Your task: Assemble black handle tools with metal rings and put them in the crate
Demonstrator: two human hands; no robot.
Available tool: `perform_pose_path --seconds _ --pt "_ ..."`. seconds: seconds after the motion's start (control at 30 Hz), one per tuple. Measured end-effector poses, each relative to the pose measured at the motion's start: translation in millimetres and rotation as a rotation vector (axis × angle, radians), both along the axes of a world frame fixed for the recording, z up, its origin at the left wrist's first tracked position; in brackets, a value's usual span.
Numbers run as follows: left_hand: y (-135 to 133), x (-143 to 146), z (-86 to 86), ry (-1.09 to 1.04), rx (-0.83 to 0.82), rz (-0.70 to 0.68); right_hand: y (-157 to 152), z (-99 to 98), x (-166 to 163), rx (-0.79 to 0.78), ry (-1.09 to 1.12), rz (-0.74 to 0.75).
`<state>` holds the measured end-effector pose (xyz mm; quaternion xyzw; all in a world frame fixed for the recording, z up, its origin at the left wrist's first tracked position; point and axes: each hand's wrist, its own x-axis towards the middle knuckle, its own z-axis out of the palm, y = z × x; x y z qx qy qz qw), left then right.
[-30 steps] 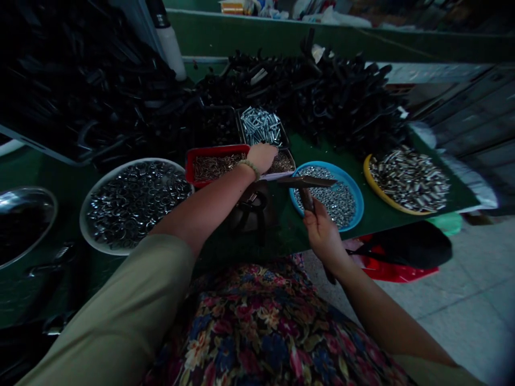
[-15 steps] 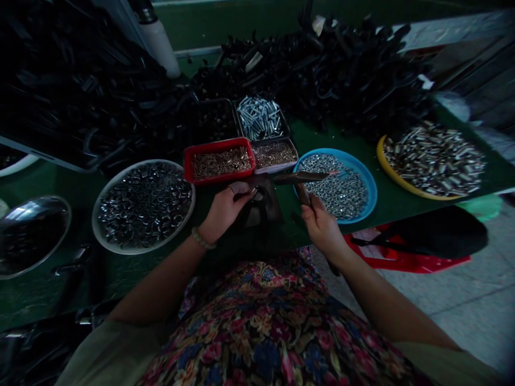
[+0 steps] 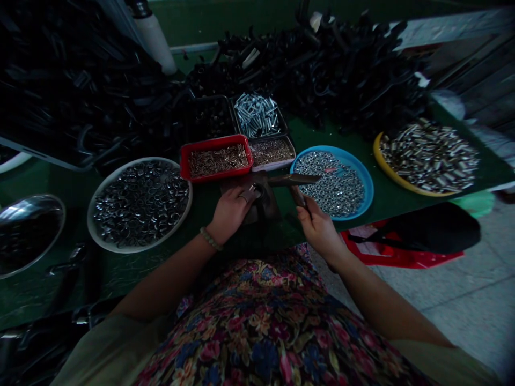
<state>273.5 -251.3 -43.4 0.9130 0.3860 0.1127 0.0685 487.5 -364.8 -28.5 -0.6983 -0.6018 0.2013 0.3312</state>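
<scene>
My right hand (image 3: 317, 225) is wrapped round the wooden handle of a hammer (image 3: 295, 179), whose long dark head lies level and points left. The head's left end is close beside a black part with a ring-shaped end (image 3: 259, 191). My left hand (image 3: 231, 212) has its fingers closed on that part and presses it over a dark metal plate (image 3: 270, 206). A small shiny piece shows at the fingertips; its kind is too small to tell. The lower end of the black part is lost in shadow.
Behind my hands stand a red tray of copper-coloured pins (image 3: 217, 174), a tray of small rivets (image 3: 273, 166) and a tray of silver screws (image 3: 257, 115). A white basin of metal clips (image 3: 92, 214) sits left, a blue basin of nuts (image 3: 369, 187) right. Black parts (image 3: 341, 75) are heaped behind.
The hammer has come down and left, from above the plate's right side to beside the black part. My left hand has shifted slightly right, its fingers now further over the part.
</scene>
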Motion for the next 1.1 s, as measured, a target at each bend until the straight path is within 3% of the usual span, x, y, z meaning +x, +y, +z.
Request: perform_pose_path --seconds 0.37,0.47,0.63,0.83,0.97,1.03,1.1 --pt "0 -1 -1.0 0.031 0.017 -0.016 -3 -6.4 9 0.046 -0.024 0.035" --pt "1 0 -3.9 -0.009 0.042 -0.028 -8 -10.2 34 0.019 -0.214 0.042" --pt "1 0 -6.6 -0.054 0.066 -0.036 -8 -16.9 82 -0.17 -0.676 -0.059" --pt "-1 1 -5.1 -0.07 0.026 -0.021 45 -11.6 130 -0.062 -0.734 0.03" --pt "-5 -3 -4.3 -0.133 -0.015 0.048 84 -10.7 163 -0.211 -0.784 0.062" --pt "-7 -8 -6.0 -0.187 -0.026 0.072 92 -8.7 167 -0.22 -0.746 0.062" --pt "-10 -12 -8.9 -0.232 -0.038 0.065 91 -3.0 152 -0.078 -0.596 -0.051"
